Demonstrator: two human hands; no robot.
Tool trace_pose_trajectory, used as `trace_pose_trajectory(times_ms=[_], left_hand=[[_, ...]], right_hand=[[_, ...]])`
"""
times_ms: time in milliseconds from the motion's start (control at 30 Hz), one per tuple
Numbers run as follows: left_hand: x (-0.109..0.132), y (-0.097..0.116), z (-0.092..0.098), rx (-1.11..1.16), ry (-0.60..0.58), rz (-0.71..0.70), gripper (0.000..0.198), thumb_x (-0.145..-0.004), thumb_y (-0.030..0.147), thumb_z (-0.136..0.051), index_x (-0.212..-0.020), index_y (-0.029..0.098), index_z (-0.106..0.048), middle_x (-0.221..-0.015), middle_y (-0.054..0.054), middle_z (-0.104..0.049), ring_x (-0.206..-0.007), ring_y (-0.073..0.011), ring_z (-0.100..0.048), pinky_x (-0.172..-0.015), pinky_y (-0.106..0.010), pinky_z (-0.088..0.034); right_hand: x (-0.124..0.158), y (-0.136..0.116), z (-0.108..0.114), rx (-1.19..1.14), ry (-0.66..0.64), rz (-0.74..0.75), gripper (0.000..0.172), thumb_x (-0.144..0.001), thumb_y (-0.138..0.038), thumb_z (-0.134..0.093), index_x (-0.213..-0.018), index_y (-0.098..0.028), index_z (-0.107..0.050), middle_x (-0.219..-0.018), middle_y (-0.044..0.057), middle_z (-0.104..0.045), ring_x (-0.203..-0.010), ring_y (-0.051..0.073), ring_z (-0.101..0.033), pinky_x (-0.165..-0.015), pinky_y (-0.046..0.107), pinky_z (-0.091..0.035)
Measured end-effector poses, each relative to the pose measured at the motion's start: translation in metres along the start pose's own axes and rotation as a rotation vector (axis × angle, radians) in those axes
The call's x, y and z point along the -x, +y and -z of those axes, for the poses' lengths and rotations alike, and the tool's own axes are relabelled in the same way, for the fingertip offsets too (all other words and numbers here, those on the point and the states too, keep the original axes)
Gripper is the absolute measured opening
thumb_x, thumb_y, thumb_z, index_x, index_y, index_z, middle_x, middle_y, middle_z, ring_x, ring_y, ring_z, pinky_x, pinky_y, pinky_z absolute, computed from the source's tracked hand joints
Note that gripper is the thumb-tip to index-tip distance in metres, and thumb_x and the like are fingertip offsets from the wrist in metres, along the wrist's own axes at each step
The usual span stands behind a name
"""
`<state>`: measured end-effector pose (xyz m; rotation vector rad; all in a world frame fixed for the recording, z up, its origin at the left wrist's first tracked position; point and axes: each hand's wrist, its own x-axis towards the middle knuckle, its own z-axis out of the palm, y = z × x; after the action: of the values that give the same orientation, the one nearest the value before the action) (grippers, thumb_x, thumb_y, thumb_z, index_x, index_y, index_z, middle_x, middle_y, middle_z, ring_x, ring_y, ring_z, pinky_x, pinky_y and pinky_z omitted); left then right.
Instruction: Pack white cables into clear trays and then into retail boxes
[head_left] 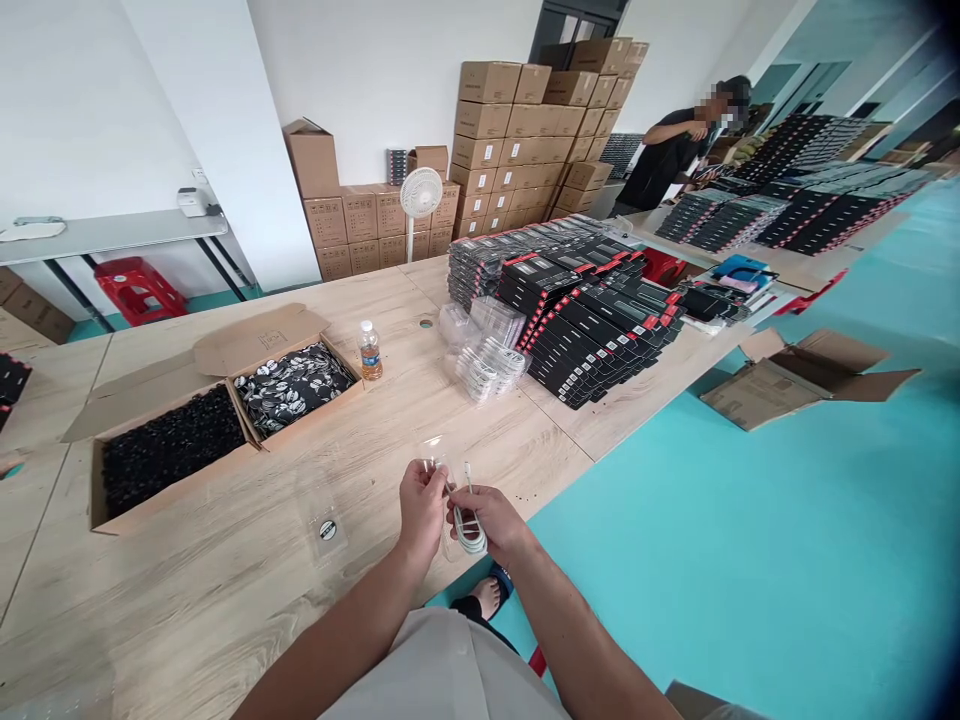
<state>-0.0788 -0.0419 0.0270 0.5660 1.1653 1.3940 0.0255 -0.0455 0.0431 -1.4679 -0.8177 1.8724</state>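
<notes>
Close to the table's front edge, my left hand (424, 505) is closed on a clear plastic tray (433, 447), whose upper end sticks out past the fingers. Beside it, my right hand (491, 520) grips a coiled white cable (471, 541); one straight end of the cable points up between the hands. The two hands nearly touch, and the tray's lower part is mostly hidden by them. Left of my hands, a clear plastic piece with a round black-and-white label (328, 530) lies on the wooden table (247, 580).
One open carton (169, 460) holds small black parts; its neighbour holds black-and-white tags (294, 388). A bottle (370, 352) stands beside them. Clear trays with white cables (486, 365) adjoin stacked black boxes (592, 330). An open carton (795, 380) sits on the floor; a person (675, 150) stands behind.
</notes>
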Motion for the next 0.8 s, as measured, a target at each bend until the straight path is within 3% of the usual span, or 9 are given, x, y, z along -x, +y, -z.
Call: trace_pose_trajectory(times_ms=[300,500,667,800], left_hand=[[-0.005,-0.004,0.001,0.037,0.042,-0.006,0.027,-0.072,0.037,-0.067,-0.070,0.021,-0.046,-0.061,0.006,-0.048,-0.053,-0.0096,-0.050,-0.054,-0.023,-0.041],[-0.009,-0.007,-0.003,0.114,0.045,0.066,0.024,-0.073,0.034,-0.062,-0.067,0.021,-0.043,-0.055,0.008,-0.042,-0.047,-0.0084,-0.045,-0.051,-0.024,-0.039],[-0.010,0.004,0.000,0.124,-0.024,0.098,0.023,-0.069,0.030,-0.067,-0.073,0.021,-0.047,-0.058,0.006,-0.050,-0.052,-0.0102,-0.051,-0.054,-0.025,-0.042],[-0.008,0.022,0.001,0.141,-0.089,0.081,0.025,-0.065,0.023,-0.073,-0.078,0.020,-0.051,-0.074,0.003,-0.057,-0.068,-0.0113,-0.058,-0.069,-0.028,-0.048]], right_hand=[[-0.001,0.000,-0.003,0.408,0.087,0.091,0.026,-0.077,-0.038,-0.058,-0.059,-0.019,-0.058,-0.053,0.001,-0.063,-0.047,0.013,-0.056,-0.046,0.024,-0.041],[0.005,-0.004,-0.016,0.873,0.317,0.293,0.014,-0.078,-0.022,-0.060,-0.064,-0.022,-0.061,-0.073,0.008,-0.070,-0.079,0.024,-0.064,-0.063,0.029,-0.036],[0.005,-0.009,-0.013,0.987,0.316,0.312,0.016,-0.081,-0.026,-0.060,-0.065,-0.022,-0.061,-0.069,0.007,-0.069,-0.070,0.022,-0.064,-0.058,0.028,-0.033],[0.016,-0.014,-0.006,0.996,0.385,0.394,0.017,-0.087,-0.036,-0.054,-0.084,-0.025,-0.066,-0.067,0.003,-0.067,-0.063,0.019,-0.061,-0.054,0.026,-0.031]])
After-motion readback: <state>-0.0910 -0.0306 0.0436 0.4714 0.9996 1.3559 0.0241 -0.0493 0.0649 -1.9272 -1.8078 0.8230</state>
